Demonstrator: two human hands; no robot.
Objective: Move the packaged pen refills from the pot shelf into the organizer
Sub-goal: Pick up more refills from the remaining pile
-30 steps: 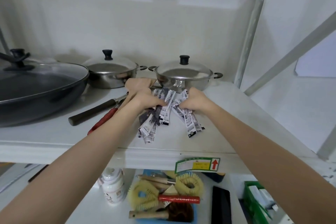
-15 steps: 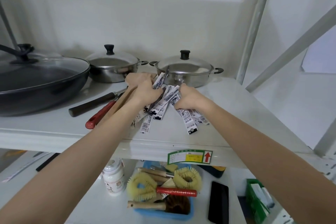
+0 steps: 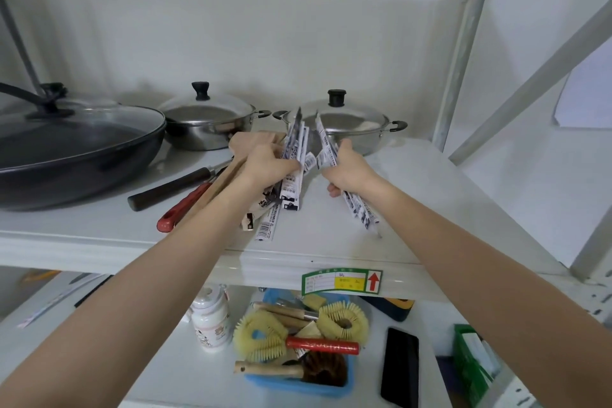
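We see both hands clamped on packaged pen refills (image 3: 293, 159) above the pot shelf (image 3: 381, 209) — left hand (image 3: 270, 164) one bunch; right hand (image 3: 347, 170) another.

Bright, even light falls from above and in front, washing the white back panel (image 3: 298, 26) with soft glare streaks near the top of the frame. The two steel pot lids (image 3: 334, 114) catch dull highlights. Shadows are faint and short under the pans at centre left. Wide-angle bending curves the shelf edge (image 3: 132, 248) and stretches both forearms at the lower corners. Print on the packets is slightly smeared.
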